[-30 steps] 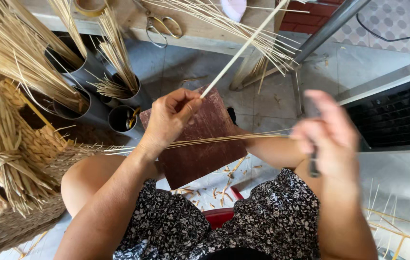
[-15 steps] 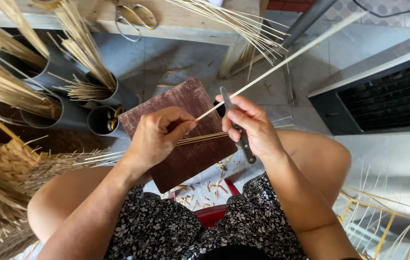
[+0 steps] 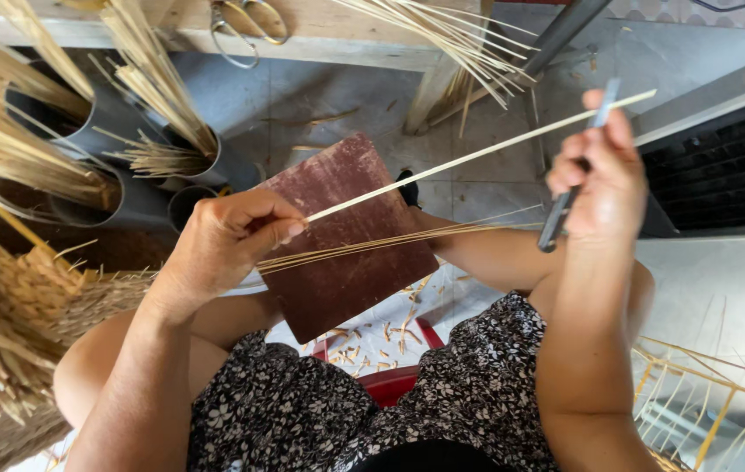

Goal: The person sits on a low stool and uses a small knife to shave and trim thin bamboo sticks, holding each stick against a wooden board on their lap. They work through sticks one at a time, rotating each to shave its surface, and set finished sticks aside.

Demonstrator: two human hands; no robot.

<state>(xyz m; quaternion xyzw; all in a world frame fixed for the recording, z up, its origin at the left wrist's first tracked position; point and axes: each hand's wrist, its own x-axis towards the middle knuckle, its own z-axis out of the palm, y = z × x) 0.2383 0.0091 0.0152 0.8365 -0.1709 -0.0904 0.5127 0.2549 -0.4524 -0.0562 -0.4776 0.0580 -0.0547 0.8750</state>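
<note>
Head view showed the left hand (image 3: pixel 219 249) pinching 1 bamboo strip (image 3: pixel 477 156) steady above the brown board (image 3: pixel 346 236), while the right hand's (image 3: pixel 595 179) fingers closed on a knife (image 3: pixel 565 205) beside it.

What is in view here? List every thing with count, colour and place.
bamboo strip: one, pale, slanting from left hand to right hand
thin slivers: a few, tan, across the board
board: one, dark red-brown, on the lap
knife: one, dark grey, in right hand
tubes: several, grey, upper left, holding straw bundles
scissors: one pair, metal, top bench
shavings: many, tan, on the floor
left hand: pinching the strip
right hand: gripping the knife
</note>
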